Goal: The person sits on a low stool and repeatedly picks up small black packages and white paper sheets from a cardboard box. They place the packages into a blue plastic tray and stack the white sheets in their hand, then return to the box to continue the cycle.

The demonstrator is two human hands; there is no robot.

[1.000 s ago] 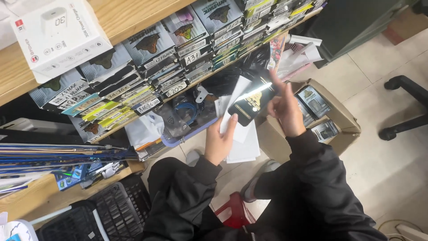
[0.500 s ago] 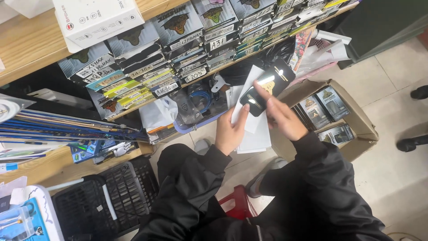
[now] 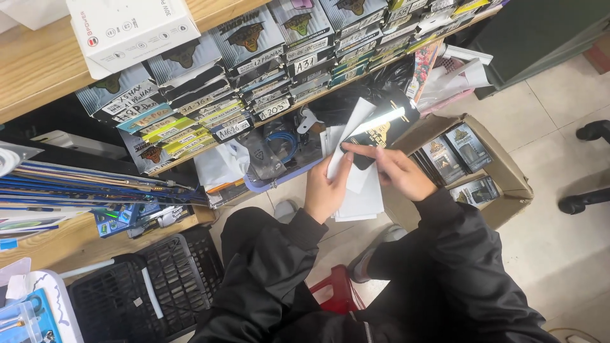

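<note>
**Both hands on a dark packet and white sheets, above the open carton**

Your left hand (image 3: pixel 327 190) is closed around a stack of white paper sheets (image 3: pixel 359 190), thumb on the front, fingers hidden behind. The sheets stand nearly upright and fan out slightly at the top.

Your right hand (image 3: pixel 397 171) pinches a flat black packet (image 3: pixel 381 130) with gold print, fingertips (image 3: pixel 352 149) pressed on its lower edge. The packet lies against the front of the white sheets, tilted, its upper edge catching a bright glare.

Just to the right of your hands, on the floor, sits an open cardboard box (image 3: pixel 502 174) holding more packets of the same kind, standing on edge.

Above your hands, a wooden shelf (image 3: pixel 38 67) carries rows of stacked slim boxes (image 3: pixel 254 57) with handwritten labels. A white carton (image 3: pixel 130 28) rests on top of the shelf. A clear plastic tray (image 3: pixel 279 152) with a blue cable sits just beyond your left hand. A black plastic crate (image 3: pixel 136 292) stands at lower left, and a red stool (image 3: pixel 333 289) shows between your knees.
</note>
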